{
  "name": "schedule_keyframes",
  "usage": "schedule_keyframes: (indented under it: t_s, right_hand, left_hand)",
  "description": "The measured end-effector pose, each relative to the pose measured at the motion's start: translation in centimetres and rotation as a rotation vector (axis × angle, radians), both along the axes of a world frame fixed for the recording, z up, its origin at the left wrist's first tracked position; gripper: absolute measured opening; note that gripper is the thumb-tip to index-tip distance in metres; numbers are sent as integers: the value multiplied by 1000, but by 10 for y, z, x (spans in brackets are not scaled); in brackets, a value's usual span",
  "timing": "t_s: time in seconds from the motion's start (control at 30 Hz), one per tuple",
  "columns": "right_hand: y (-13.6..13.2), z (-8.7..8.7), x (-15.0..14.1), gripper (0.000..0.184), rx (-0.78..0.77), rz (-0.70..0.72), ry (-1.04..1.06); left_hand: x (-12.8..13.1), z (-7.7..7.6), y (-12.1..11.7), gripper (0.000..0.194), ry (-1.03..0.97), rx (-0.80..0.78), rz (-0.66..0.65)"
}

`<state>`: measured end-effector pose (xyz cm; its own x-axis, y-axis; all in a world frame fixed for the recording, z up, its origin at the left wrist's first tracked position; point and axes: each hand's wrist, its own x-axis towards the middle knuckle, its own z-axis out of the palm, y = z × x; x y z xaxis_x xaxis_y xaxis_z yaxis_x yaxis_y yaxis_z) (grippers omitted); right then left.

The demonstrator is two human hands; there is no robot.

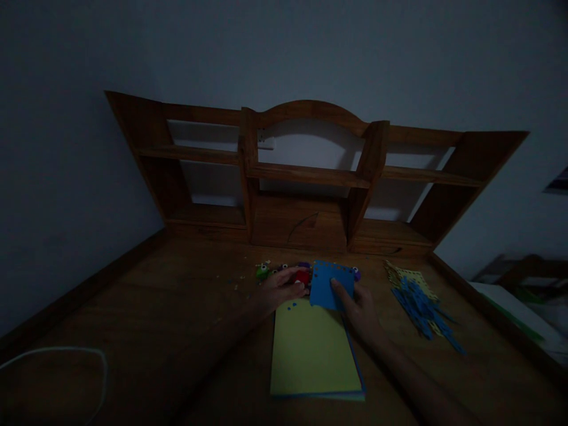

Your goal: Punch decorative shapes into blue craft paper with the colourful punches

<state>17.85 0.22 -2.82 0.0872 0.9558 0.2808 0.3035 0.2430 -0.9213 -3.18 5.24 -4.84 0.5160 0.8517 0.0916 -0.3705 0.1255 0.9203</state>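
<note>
My right hand [358, 305] holds a square of blue paper [326, 290], thumb flat on its face. Punched holes run along the paper's top and left edges. At the left edge of that paper, my left hand [280, 287] is closed around a small red paper punch [303, 277]. Below both hands lies a stack of coloured paper with a yellow sheet [315, 349] on top. A few blue punched bits [291, 305] rest near the stack's upper edge. Behind my hands stand more small punches, a green one [262, 272] and a purple one [357, 273] among them, partly hidden.
To the right is a pile of blue paper strips [419, 305] with yellow perforated strips [412, 278]. Pale paper bits are scattered left of the punches. A wooden shelf unit [306, 174] stands along the desk's back. A white cable [66, 349] lies at the left.
</note>
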Motion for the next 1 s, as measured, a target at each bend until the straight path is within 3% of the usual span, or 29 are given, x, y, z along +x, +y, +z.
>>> schedule_keyframes:
  t_s: [0.13,0.37,0.47,0.6,0.8,1.0]
  right_hand:
    - [2,-2,1,38,39,-1,16]
    - [2,-3,1,37,22,11,1]
    - [3,-4,1,38,34,0,-16]
    - [4,-6,1,37,55,2,-25]
    - [4,-7,0,37,41,30,-14]
    - [3,-3,-1,40,59,21,-35]
  left_hand:
    - [0,2,-1,48,34,56,-7]
    - [-8,9,-3,49,304,203,14]
    - [-7,15,-6,48,286,254,77]
    - [-4,18,-8,44,226,189,149]
    - [-1,7,-3,52,81,35,175]
    - [-11,3,7,37,-35,-16,94]
